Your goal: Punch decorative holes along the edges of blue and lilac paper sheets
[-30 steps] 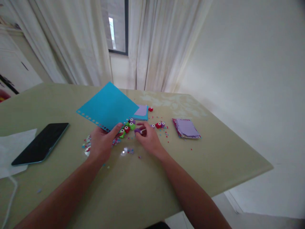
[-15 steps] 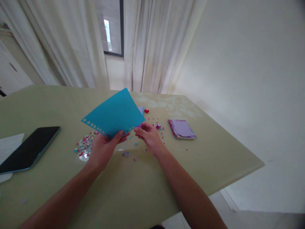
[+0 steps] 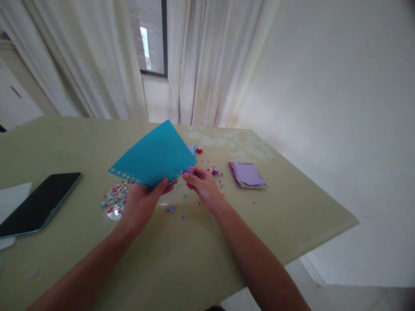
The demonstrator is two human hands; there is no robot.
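Observation:
A turquoise sheet of paper (image 3: 155, 151) is raised above the table, with a row of small punched holes along its near edge. My left hand (image 3: 142, 198) pinches that edge, thumb on top and fingers underneath. At the sheet's right corner, my right hand (image 3: 204, 185) is closed on a small purple paper punch (image 3: 188, 172), mostly hidden by the fingers. Whether the punch touches the paper, I cannot tell. Just beyond my right hand lie a red and a purple figure-like piece with white eyes (image 3: 214, 171). Another red one (image 3: 199, 150) sits farther back.
Colourful paper bits (image 3: 115, 196) are heaped left of my left hand, and more are scattered mid-table. A stack of lilac and other coloured paper squares (image 3: 248, 175) lies to the right. A black tablet (image 3: 42, 203) rests over white paper (image 3: 16, 196) at the left.
The turquoise sheet has shifted slightly left and tilted flatter. More of the purple punch now shows at my right fingertips by the sheet's corner.

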